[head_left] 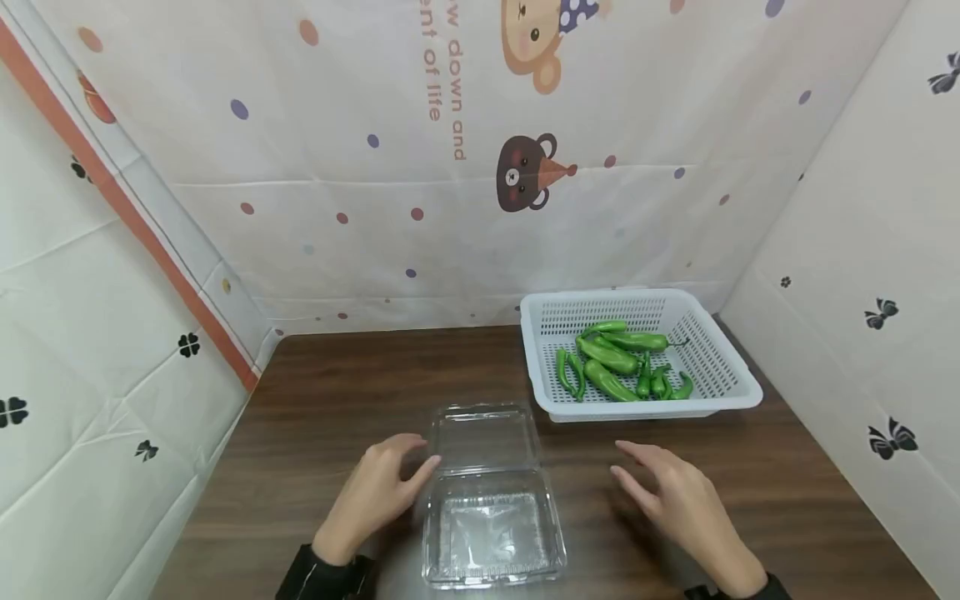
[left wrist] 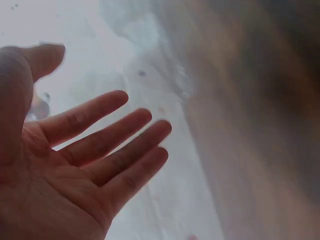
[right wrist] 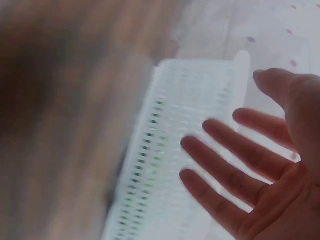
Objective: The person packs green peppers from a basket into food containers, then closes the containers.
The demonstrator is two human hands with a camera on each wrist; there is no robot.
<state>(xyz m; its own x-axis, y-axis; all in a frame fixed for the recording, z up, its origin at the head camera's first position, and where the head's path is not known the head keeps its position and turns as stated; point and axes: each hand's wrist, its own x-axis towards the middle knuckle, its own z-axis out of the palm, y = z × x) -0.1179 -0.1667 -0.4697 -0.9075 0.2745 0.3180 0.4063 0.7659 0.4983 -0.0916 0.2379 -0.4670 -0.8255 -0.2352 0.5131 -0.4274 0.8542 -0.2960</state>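
Note:
A clear plastic clamshell box (head_left: 491, 533) lies with its lid (head_left: 483, 437) folded back, toward the far side of the table. My left hand (head_left: 381, 487) is at the left of the box, its fingertips right by the hinge side in the head view. In the left wrist view the left fingers (left wrist: 115, 135) are spread and relaxed, holding nothing. To the right of the box hovers my right hand (head_left: 671, 500), in front of a white perforated basket (head_left: 720, 367). Its fingers (right wrist: 225, 165) are loosely straight in the right wrist view. Several green peppers (head_left: 611, 357) lie inside the basket.
The dark wood table (head_left: 360, 375) meets a patterned cloth wall (head_left: 337, 250) at the back. Similar cloth hangs along the left side (head_left: 90, 375) and the right side (head_left: 847, 350). The basket stands at the table's back right corner.

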